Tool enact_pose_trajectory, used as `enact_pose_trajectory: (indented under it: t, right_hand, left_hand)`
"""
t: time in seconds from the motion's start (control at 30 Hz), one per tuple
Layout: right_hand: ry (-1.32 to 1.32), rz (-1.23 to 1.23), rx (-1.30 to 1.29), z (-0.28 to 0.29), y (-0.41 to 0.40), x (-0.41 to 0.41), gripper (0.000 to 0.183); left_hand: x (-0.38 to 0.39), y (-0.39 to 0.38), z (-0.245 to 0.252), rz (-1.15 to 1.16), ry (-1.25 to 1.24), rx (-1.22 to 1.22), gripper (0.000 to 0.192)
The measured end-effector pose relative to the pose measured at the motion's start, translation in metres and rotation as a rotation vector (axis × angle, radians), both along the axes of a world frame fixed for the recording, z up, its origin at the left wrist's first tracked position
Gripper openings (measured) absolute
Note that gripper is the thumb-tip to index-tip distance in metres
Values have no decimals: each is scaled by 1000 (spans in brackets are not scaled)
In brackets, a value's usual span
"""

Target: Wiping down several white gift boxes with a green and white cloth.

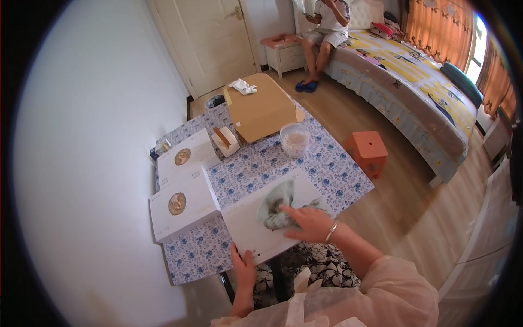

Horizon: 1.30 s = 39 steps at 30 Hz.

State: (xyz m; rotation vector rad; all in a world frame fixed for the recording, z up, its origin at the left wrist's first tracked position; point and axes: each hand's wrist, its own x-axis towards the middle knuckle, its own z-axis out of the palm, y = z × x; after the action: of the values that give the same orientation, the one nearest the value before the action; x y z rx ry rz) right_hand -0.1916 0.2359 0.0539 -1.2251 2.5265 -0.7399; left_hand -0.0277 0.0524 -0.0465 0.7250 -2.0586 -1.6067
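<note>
A white printed cardboard box [241, 220] with a green bowl-shaped picture lies flat at the near edge of a table [261, 167] with a blue floral cover. My right hand [310, 224], a silver bangle at its wrist, is spread over the picture on the box; whether it touches cannot be told. At the box's near left corner is my left hand [244, 263], thumb and fingers apart at its side; the fingertips beyond the edge are partly hidden. Two more white boxes with round pictures, one nearer [196, 196] and one farther [167, 165], lie to the left.
Farther back are a brown cardboard sheet [261, 106] with crumpled tissue [244, 87], clear plastic bowls [295, 141] and a white tissue box [229, 149]. An orange stool [369, 149] stands right of the table. A person [329, 24] sits on the bed [402, 81]. A wall borders the left.
</note>
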Motion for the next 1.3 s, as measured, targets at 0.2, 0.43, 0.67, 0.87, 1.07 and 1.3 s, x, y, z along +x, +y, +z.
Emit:
enact_pose_trajectory:
  t: [0.2, 0.43, 0.67, 0.87, 1.07, 1.3]
  right_hand:
    - [279, -39, 17, -51, -15, -19, 47]
    - [197, -54, -131, -60, -53, 14, 31]
    - [-615, 50, -518, -51, -49, 23, 43]
    - [-159, 137, -158, -13, -45, 26, 44]
    - [-464, -11, -357, 9, -23, 5, 32]
    - [-294, -32, -472, 39, -23, -25, 30]
  left_hand:
    - [-24, 2, 23, -79, -72, -761, 41]
    - [-43, -13, 10, -212, -288, -967, 44]
    - [-29, -23, 0, -306, 94, 242, 68]
    - [-28, -2, 49, -192, 218, 779, 59]
    - [-33, -1, 73, -33, 301, 555, 32]
    - [-45, 2, 77, -94, 310, 348, 32]
